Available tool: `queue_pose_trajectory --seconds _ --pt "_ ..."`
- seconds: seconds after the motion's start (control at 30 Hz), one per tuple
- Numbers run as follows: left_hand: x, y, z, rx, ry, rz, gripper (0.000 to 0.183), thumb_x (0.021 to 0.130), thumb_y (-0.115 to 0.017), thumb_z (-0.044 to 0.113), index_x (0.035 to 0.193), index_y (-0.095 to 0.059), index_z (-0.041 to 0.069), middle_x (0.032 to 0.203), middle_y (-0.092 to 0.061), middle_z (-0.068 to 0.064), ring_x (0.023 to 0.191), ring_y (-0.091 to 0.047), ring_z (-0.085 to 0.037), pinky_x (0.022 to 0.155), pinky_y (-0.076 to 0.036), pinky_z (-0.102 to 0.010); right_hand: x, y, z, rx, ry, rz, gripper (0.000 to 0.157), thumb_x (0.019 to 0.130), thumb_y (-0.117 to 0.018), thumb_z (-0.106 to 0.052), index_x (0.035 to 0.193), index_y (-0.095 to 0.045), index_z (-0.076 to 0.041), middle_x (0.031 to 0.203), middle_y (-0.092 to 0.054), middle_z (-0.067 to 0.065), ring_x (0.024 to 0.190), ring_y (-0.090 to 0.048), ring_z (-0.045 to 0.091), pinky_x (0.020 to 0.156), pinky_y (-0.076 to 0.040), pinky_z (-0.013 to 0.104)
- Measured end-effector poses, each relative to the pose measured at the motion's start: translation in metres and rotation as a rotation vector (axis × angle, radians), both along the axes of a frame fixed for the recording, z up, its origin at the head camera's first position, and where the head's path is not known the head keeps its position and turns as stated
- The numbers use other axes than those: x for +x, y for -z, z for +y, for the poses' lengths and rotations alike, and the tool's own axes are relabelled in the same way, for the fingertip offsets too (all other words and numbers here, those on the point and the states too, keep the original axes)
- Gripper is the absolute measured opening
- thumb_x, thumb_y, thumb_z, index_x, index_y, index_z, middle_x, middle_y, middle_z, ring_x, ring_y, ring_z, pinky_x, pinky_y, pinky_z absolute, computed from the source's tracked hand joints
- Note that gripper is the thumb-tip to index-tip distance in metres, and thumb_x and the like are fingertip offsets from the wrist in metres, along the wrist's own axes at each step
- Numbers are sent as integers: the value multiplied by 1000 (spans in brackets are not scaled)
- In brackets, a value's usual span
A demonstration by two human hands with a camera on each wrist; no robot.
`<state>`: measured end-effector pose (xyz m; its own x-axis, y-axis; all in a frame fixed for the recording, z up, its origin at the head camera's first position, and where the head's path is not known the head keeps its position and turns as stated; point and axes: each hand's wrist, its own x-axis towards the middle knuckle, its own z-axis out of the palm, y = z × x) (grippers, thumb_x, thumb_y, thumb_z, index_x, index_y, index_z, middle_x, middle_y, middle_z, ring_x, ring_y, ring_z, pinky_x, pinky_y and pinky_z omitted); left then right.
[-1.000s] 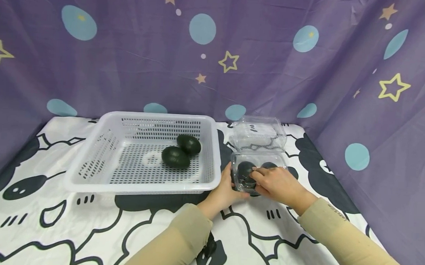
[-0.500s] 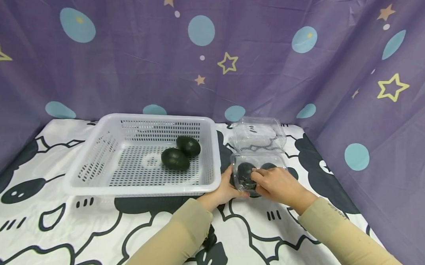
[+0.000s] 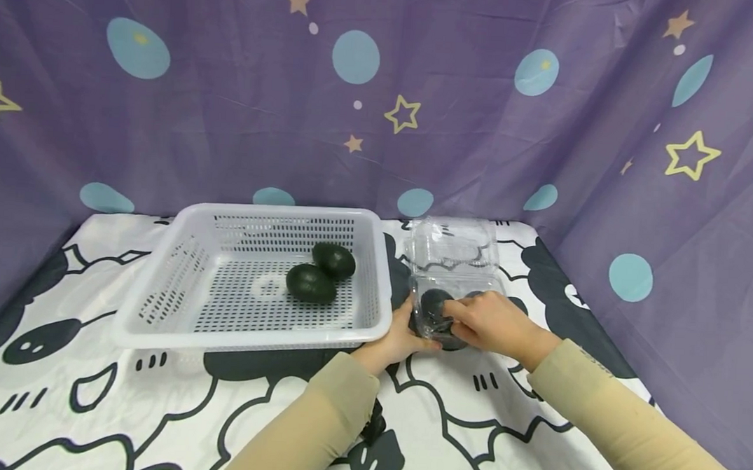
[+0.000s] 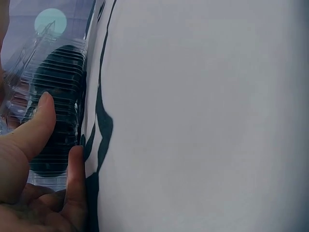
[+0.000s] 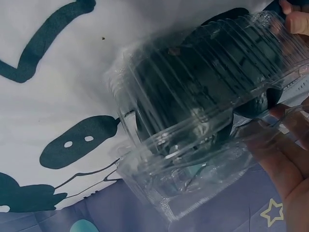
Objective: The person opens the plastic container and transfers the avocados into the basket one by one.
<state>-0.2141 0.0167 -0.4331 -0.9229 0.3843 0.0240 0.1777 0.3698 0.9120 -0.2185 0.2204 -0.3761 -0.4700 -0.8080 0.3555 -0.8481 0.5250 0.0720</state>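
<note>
The left hand [image 3: 393,342] reaches forward and rightward to the near left corner of the clear box [image 3: 458,283], its thumb across the near wall and its fingers along the left side; that grip is spread round the corner and holds it. The right hand [image 3: 495,326] comes in from the lower right, knuckles up, index finger and thumb bent down to the left avocado [image 3: 434,302]; I cannot tell whether this grip pinches it. That avocado and the right avocado [image 3: 473,294] lie inside the box, its lid [image 3: 454,245] open at the back. The box rests on the counter [image 3: 166,433], just right of the white basket [image 3: 246,341], where 2 more avocados [image 3: 311,284] touch. Both forearms slant inward in beige sleeves [image 3: 633,428].
</note>
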Motion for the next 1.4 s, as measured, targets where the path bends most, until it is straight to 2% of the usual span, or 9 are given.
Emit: queue_pose_trajectory --seconds 0.27,0.53,0.7,0.87,1.23,1.4 --pt "-1 1 3 -45 -4 -24 103 76 -86 16 154 -22 -6 149 -41 -31 141 -39 -40 116 -32 -50 0 0 2 3 41 -13 26 77 -76 -5 89 -56 -15 59 -53 -7 48 -35 4 46 -34 22" --pt "-3 3 5 96 43 -77 92 78 -84 22 151 -29 6 151 -43 -20 139 -42 -33 113 -35 -48 0 1 -1 12 54 16 24 77 -75 -7 88 -55 -16 56 -48 -7 48 -37 6 46 -35 26" --pt "-3 5 3 140 107 -35 95 79 -83 21 153 -26 6 152 -39 -19 141 -39 -31 114 -33 -48 1 1 0 4 54 9 24 77 -75 -6 89 -56 -16 55 -48 -7 48 -36 5 46 -35 25" --pt "-2 3 2 154 117 -63 94 81 -81 25 154 -24 7 154 -36 -19 143 -37 -31 115 -33 -48 1 2 2 -6 47 5 24 77 -75 -6 89 -57 -16 56 -49 -7 48 -36 4 46 -35 25" --pt "-4 5 3 153 123 -68 92 87 -72 20 156 -14 2 154 -34 -24 144 -34 -35 117 -29 -51 0 2 3 -11 28 -2 24 77 -74 -4 90 -57 -15 55 -48 -8 48 -31 2 46 -33 22" --pt "-1 3 3 92 104 -85 96 90 -68 27 156 -5 -2 158 -23 -30 148 -25 -39 118 -25 -54 0 3 3 -14 26 -2 25 77 -75 -3 90 -58 -16 55 -47 -9 49 -31 1 46 -32 21"
